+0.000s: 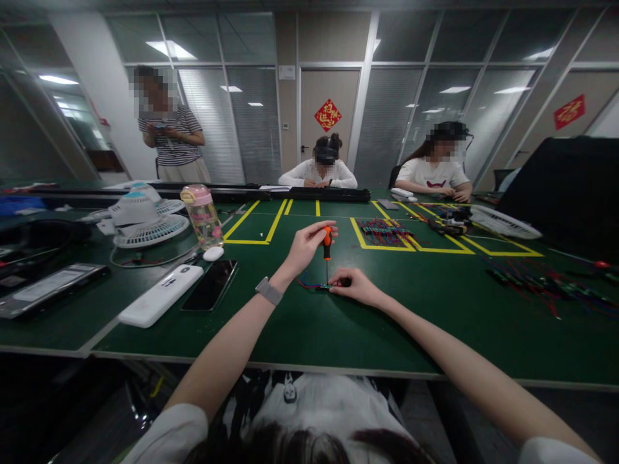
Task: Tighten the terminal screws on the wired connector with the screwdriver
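My left hand [304,245] is closed around the top of a small orange-handled screwdriver [327,248], held upright with its tip down on a little green part with red and blue wires [314,284]. My right hand [355,283] pinches that part against the green table [338,335], fingers pressed together at its right end. A grey watch sits on my left wrist.
A black phone [210,285] and a white power bank [161,294] lie left of my hands, with a pink bottle [203,216] and white desk fans [145,222] behind. Bundles of wired parts [384,229] lie in yellow-taped boxes. Two people sit across the table; a third person stands at the far left.
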A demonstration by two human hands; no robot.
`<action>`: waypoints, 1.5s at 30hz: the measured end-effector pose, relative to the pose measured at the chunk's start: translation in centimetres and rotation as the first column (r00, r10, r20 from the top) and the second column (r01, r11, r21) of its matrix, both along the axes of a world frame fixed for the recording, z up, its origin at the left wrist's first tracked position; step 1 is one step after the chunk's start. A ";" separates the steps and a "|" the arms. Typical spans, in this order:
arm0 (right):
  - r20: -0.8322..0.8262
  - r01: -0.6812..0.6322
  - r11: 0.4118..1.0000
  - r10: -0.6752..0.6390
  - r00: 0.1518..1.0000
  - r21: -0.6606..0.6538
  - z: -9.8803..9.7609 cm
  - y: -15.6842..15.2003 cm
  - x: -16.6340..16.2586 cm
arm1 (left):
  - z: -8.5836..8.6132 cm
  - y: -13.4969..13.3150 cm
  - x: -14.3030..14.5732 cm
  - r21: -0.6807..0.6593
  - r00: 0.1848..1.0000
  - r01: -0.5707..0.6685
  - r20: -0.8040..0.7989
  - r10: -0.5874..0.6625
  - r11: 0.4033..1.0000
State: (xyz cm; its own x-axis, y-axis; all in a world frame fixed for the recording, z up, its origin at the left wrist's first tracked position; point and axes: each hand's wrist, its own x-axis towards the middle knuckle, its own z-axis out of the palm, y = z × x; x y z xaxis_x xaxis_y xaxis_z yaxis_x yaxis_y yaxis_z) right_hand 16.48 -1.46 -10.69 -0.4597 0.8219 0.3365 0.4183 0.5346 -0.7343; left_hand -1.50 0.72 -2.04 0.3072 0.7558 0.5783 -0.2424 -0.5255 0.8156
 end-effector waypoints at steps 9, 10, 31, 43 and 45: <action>0.001 0.007 1.000 -0.007 1.000 0.008 0.0 0.0 -0.1 | 0.0 -1.0 -0.1 0.291 0.918 -0.303 -0.168 0.360 0.907; 0.000 0.007 1.000 -0.007 1.000 0.007 0.0 0.0 -0.1 | 0.1 -1.1 -0.1 0.296 0.927 -0.275 -0.171 0.333 0.915; -0.004 0.002 1.000 -0.002 1.000 -0.002 0.2 -0.1 -0.1 | 0.0 -0.4 0.2 0.050 0.998 -0.006 -0.062 0.009 0.999; 0.016 0.009 1.000 -0.009 1.000 0.015 0.1 -0.1 -0.2 | 0.2 -1.0 -0.1 0.255 0.939 -0.264 -0.154 0.308 0.930; 0.014 0.007 1.000 -0.007 1.000 0.016 0.2 -0.2 -0.2 | 0.2 -1.1 0.1 0.253 0.963 -0.177 -0.156 0.221 0.951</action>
